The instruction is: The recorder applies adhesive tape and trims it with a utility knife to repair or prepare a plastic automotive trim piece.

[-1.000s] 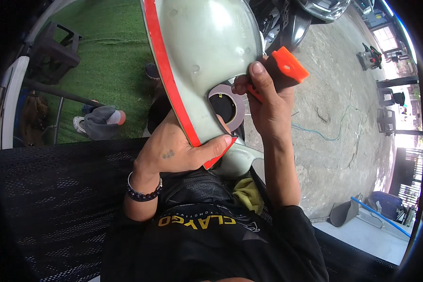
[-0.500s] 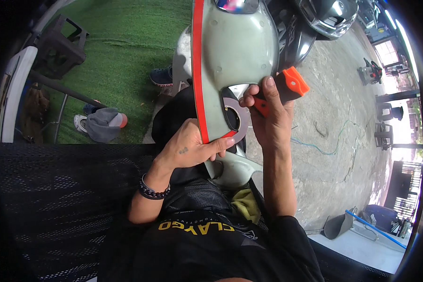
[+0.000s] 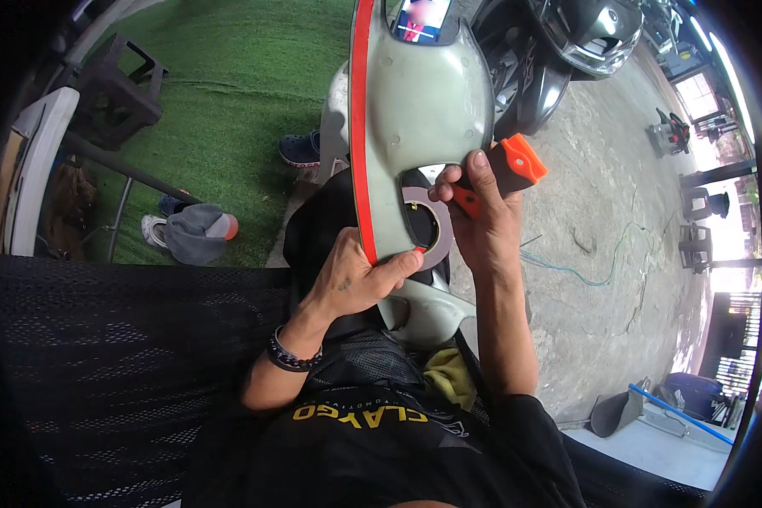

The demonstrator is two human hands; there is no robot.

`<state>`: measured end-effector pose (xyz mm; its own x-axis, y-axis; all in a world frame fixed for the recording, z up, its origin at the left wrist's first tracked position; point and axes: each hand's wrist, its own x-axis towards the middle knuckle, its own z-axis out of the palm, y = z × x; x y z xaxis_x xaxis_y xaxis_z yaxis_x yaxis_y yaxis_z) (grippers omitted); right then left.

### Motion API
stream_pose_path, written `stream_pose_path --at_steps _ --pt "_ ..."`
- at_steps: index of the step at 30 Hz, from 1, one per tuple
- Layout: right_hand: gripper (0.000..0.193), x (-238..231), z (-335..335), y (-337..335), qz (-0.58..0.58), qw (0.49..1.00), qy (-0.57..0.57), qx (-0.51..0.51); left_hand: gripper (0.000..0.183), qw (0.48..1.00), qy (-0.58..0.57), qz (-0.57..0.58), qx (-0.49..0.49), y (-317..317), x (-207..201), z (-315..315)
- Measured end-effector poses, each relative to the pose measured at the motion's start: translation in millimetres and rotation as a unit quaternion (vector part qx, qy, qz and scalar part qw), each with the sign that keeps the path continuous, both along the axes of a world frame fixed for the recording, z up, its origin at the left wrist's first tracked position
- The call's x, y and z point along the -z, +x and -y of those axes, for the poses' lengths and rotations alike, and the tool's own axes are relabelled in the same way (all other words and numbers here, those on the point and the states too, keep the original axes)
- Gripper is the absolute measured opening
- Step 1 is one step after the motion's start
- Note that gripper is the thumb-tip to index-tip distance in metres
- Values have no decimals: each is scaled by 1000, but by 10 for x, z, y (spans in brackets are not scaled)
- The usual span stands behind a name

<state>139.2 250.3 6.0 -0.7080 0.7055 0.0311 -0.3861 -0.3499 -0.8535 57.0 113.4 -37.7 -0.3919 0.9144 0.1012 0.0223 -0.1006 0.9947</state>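
A long pale grey-green moulded panel [image 3: 432, 102] stands up in front of me, a red tape strip [image 3: 360, 127] along its left edge. My left hand [image 3: 351, 275] is closed round the panel's lower left edge, its thumb lying on the near face by a small red end of tape. Beside that thumb, at the panel's oval opening, is a greyish ring-shaped tape roll [image 3: 444, 235]. My right hand [image 3: 488, 224], just right of the roll, grips an orange and black scraper [image 3: 521, 159] between thumb and fingers. The fingers of my left hand behind the panel are partly hidden.
A phone [image 3: 423, 19] with a lit screen shows at the panel's top. Another pale moulded part [image 3: 432, 315] and a yellow cloth [image 3: 450, 377] lie by my lap. Dark motorcycle bodywork [image 3: 550, 63] is beyond the panel. A dark stool [image 3: 120, 93] stands on green turf at left.
The panel and both hands have shifted slightly in view, and more of the phone screen shows. My right hand with the scraper sits a little further left. Both holds are unchanged.
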Motion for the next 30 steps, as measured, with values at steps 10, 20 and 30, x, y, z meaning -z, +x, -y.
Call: stream_pose_path --at_steps 10,20,30 --pt "16 50 72 -14 12 999 6 29 21 997 -65 39 0 31 -49 83" --pt "20 78 50 -99 -21 999 13 35 14 995 -30 96 3 -94 -35 95" --pt "17 147 121 -174 -18 999 -4 41 22 989 -35 143 -4 -90 -2 112"
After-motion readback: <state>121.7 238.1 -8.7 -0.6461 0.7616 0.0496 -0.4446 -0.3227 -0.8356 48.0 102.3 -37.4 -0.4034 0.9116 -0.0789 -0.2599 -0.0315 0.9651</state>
